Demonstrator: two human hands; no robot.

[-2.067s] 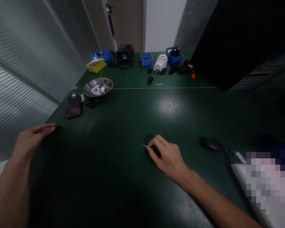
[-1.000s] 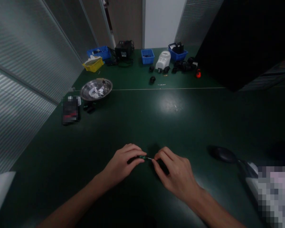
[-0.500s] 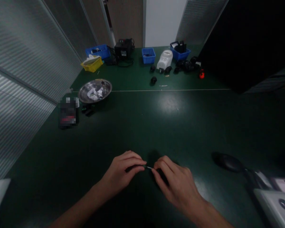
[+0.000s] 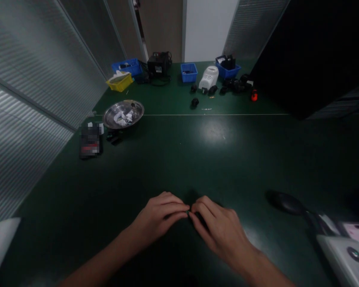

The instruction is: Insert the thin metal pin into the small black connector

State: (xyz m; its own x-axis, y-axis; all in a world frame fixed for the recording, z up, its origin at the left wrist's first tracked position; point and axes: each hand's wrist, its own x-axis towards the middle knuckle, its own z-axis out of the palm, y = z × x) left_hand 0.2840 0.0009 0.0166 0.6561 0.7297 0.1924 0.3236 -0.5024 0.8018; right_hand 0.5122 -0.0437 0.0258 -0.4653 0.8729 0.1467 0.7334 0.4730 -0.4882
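Note:
My left hand (image 4: pixel 165 213) pinches the left end of a small thin piece, its thumb and fingers pressed together. My right hand (image 4: pixel 217 225) pinches from the other side, fingertips almost touching those of the left. Only a tiny greenish bit (image 4: pixel 188 213) of the piece shows between the fingertips; the remainder is hidden, so its kind cannot be told. Both hands are low over the dark green table (image 4: pixel 179 167), close to its surface.
At the left stand a metal bowl (image 4: pixel 107 118) with white scraps and a dark pixelated item (image 4: pixel 90 141). Blue bins (image 4: pixel 189 76), a yellow bin (image 4: pixel 119 84), a white vented housing (image 4: pixel 209 78) and black parts line the back. A black mouse-like object (image 4: pixel 285 202) lies right.
My left hand has moved right toward my right hand, closing the gap between the fingertips. The thin silvery length that showed between them is now covered. The view has shifted slightly.

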